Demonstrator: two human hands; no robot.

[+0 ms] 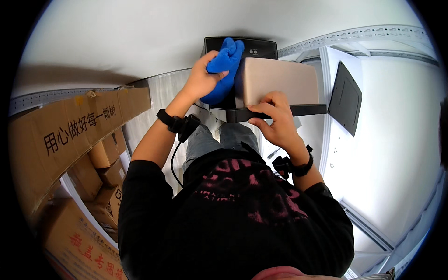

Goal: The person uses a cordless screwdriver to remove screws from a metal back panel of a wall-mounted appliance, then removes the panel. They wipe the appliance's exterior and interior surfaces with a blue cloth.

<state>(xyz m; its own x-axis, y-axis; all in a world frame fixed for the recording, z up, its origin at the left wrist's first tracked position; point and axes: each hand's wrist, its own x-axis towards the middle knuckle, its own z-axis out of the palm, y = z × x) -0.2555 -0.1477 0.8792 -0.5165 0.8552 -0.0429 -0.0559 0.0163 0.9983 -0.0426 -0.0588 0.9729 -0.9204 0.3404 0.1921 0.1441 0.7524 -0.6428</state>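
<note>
My left hand (205, 77) is closed around a bunched blue cloth (224, 67). The cloth hangs down the left side of a beige block-shaped part with rounded corners (282, 81), over the dark inside of a black boxy unit (263, 46). Two small round fittings show on the unit's back top. Along the front runs a black rim (305, 110), and my right hand (275, 119) grips it with the thumb below and fingers above. What the lower part of the cloth touches is partly hidden.
On the left, cardboard boxes (84, 123) fill a shelf rack. A flat black panel (346, 98) lies on a white surface (392, 121) to the right. Perforated metal shelf rails (364, 33) run behind it. A white wall (126, 37) rises at the far side.
</note>
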